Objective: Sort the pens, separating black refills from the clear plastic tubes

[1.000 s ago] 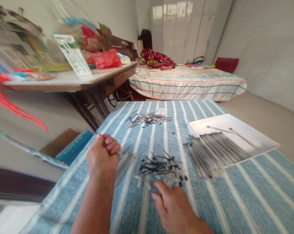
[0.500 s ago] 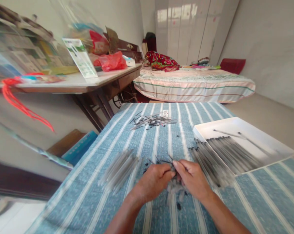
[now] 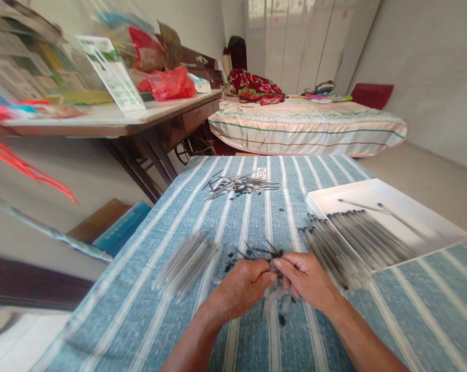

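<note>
L hand & R hand met tip to tip, both pinched narrow, contents hidden (can't tell), by the loose blk. pcs. on the striped cloth, w/ any fine adj. there prob. needing steady fingertips.

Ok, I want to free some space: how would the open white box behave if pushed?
The white box looks shallow and broad, so it should slide rather than tip. The slim tubes inside look unfastened, so they may roll or shift. Its thin walls hint that it might flex.
</note>
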`<state>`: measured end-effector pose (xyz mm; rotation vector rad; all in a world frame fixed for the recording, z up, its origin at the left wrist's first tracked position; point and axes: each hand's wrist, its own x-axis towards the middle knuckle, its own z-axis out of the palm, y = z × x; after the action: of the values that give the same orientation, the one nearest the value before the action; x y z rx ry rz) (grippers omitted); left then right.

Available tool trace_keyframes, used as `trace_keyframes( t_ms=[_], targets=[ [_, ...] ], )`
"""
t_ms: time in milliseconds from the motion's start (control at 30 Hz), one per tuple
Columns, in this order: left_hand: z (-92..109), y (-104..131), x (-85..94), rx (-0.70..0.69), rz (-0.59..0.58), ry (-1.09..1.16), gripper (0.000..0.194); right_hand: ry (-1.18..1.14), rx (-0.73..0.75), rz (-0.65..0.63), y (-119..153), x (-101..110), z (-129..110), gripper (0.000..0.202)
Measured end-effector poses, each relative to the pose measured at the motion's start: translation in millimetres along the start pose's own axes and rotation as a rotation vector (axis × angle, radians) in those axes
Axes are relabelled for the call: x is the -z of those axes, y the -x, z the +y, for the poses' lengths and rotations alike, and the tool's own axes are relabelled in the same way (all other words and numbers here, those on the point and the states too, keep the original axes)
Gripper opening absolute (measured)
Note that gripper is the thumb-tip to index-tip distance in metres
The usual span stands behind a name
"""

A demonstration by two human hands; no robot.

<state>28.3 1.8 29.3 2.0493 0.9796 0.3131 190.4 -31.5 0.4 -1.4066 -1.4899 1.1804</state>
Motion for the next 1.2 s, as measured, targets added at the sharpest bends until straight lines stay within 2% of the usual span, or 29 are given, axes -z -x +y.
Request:
trace_keyframes(
  t_ms=[67, 200, 400, 533, 700, 833, 1000, 1100, 1200],
  targets=[
    [1.1, 0.1, 0.4, -0.003, -0.019, 0.001, 0.027, 0.020, 0.012, -0.010, 0.2, -0.2, 0.6, 0.038],
    [2.4, 0.3, 2.3, 0.036, -0.031, -0.013, 0.027, -0.069, -0.015, -0.107, -0.1, 0.8, -0.4, 0.025],
    [2.2, 0.2, 3.3, 0.025, -0.033, -0.009, 0.027, -0.009, -0.020, -0.041, -0.4, 1.7, 2.2, 0.037],
    [0.5, 0.3, 2.8, 0.034, -0.028, -0.006, 0.029, -0.117, -0.044, -0.110, -0.6, 1.8, 2.9, 0.022],
    [-1.2, 0.1, 3.2, 0.029, -0.022, -0.011, 0.030, -0.026, -0.033, -0.054, -0.4, 1.7, 3.8, 0.036],
    [-3.2, 1.0, 3.3, 0.013, -0.013, -0.001, 0.030, -0.105, -0.047, -0.112, 0.0, 2.1, 2.6, 0.024],
    [-3.5, 2.3, 3.2, -0.002, -0.020, -0.002, 0.029, -0.052, -0.064, -0.096, 0.6, 0.7, 0.2, 0.035],
    [-3.3, 2.1, 3.4, 0.013, -0.023, -0.018, 0.029, -0.120, -0.077, -0.127, 1.0, 0.4, 0.2, 0.024],
    [-4.0, 1.3, 3.4, -0.001, -0.010, -0.005, 0.030, -0.120, -0.095, -0.116, 1.3, 1.0, 0.6, 0.027]
  ],
)
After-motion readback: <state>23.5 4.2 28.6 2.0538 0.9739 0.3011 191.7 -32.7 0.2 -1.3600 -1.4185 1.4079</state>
